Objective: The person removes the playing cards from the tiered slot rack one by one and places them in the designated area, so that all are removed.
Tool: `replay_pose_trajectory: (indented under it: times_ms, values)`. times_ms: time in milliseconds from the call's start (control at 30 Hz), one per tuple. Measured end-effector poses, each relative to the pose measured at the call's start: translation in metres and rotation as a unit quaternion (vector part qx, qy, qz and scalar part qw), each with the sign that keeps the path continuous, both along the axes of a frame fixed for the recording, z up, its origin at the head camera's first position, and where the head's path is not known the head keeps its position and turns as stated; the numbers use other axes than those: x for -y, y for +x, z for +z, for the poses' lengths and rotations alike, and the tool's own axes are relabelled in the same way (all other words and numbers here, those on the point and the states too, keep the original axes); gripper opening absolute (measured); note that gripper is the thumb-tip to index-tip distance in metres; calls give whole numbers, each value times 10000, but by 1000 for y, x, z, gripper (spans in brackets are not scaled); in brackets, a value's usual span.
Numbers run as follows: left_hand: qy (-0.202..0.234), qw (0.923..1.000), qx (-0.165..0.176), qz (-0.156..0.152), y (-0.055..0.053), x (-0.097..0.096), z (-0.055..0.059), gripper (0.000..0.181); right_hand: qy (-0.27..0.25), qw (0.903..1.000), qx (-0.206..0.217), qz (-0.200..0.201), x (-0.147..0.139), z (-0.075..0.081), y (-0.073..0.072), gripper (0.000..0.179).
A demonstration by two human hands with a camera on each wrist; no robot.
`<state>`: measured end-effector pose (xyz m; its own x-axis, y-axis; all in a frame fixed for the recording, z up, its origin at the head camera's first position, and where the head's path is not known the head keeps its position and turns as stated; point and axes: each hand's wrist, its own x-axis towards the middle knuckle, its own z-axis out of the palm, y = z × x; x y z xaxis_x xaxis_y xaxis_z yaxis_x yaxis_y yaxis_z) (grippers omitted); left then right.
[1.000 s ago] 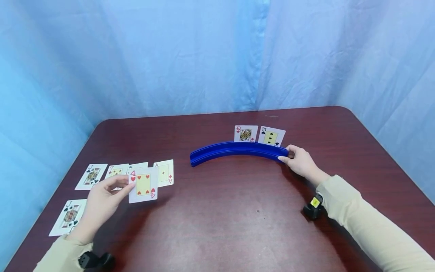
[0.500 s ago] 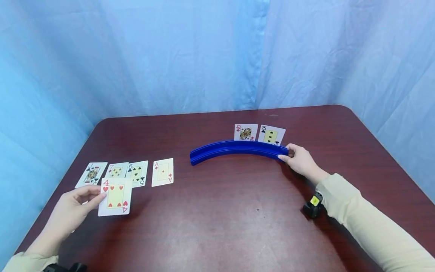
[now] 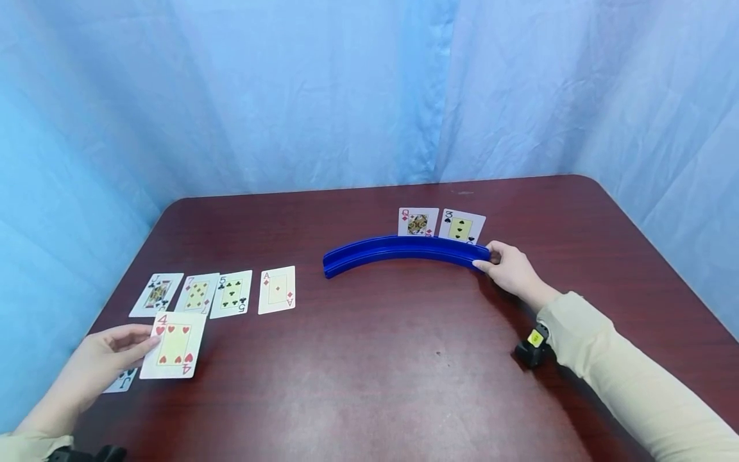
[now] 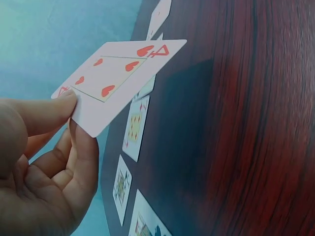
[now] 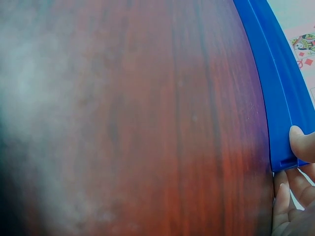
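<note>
At the left of the head view, my left hand (image 3: 98,362) pinches the four of hearts (image 3: 174,350) by its left edge, between thumb and fingers. In the left wrist view the four of hearts (image 4: 115,73) is held tilted above the table, casting a shadow. A jack (image 3: 121,382) lies under the left hand, mostly hidden by it. My right hand (image 3: 514,273) grips the right end of a blue curved card holder (image 3: 369,255), thumb on its front. Standing in the holder are the queen of diamonds (image 3: 417,222) and the three of spades (image 3: 462,226).
Face up in a row at the left lie the jack of clubs (image 3: 157,294), seven of diamonds (image 3: 196,294), five of clubs (image 3: 231,294) and ace of diamonds (image 3: 277,290). The dark wooden table (image 3: 369,359) is bordered by blue curtains (image 3: 300,96).
My left hand has moved left and nearer to me with the four of hearts, uncovering the five of clubs and much of the seven of diamonds. The right hand stays on the holder.
</note>
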<state>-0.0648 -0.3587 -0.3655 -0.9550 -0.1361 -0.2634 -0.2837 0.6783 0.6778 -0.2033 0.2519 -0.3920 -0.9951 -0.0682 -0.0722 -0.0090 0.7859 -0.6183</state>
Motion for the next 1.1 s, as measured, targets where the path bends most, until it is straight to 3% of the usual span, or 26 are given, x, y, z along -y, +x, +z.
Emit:
replay_pose_trajectory:
  times_ms: [233, 400, 700, 1100]
  values:
    - [59, 9997, 196, 120, -1, 10, -5, 54, 19, 10000, -9, -7, 1, 1, -1, 21]
    - [59, 9997, 254, 35, -3, 12, -7, 54, 43, 10000, 13, -21, 0, 1, 0, 21]
    - [-347, 9980, 520, -33, -9, 10, -6, 63, 29, 10000, 35, -37, 0, 0, 1, 21]
    - [-730, 9968, 311, 15, -10, 8, -14, 60, 51, 10000, -40, -8, 0, -1, 0, 20]
